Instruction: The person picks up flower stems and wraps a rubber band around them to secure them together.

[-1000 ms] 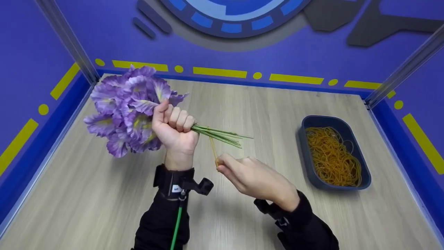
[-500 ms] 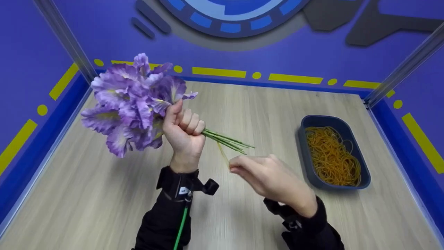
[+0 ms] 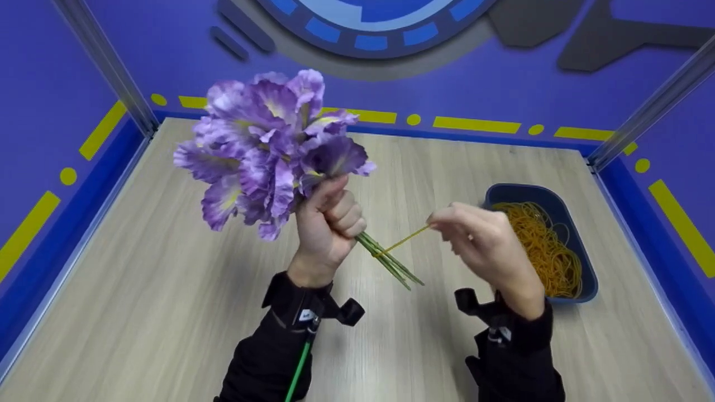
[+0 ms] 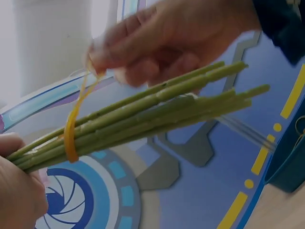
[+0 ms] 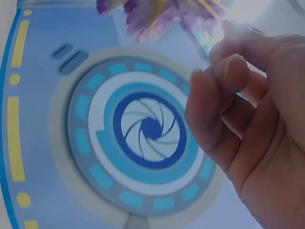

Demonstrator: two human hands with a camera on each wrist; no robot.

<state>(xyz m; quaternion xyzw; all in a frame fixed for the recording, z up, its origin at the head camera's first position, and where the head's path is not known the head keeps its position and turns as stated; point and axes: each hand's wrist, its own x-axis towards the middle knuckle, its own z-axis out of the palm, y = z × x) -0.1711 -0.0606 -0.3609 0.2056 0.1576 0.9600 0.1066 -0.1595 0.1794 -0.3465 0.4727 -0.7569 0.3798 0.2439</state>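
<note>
A bunch of purple artificial irises point(image 3: 262, 145) is gripped in my left hand point(image 3: 329, 234), fingers curled round the stems just under the blossoms. The bare green stems point(image 4: 157, 107) stick out past the hand, pointing down and right in the head view. Round them runs a yellow rubber band point(image 4: 71, 136), drawn taut away from the bunch. Its free end is pinched between thumb and fingers of my right hand point(image 3: 483, 240), up and right of the stem ends. In the right wrist view, petals point(image 5: 152, 16) show at the top, beyond the fingers.
A dark blue plastic box point(image 3: 589, 287) heaped with yellow rubber bands point(image 3: 544, 251) stands on the right of the wooden table point(image 3: 184, 312), partly behind the right hand. Blue printed walls point(image 3: 447, 67) close off the back and sides. A green cable point(image 3: 299, 368) runs along the left sleeve.
Both hands have moved to the right, the left one carrying the irises and tilting the stems further down. My right hand has risen, stretching the rubber band up and to the right.
</note>
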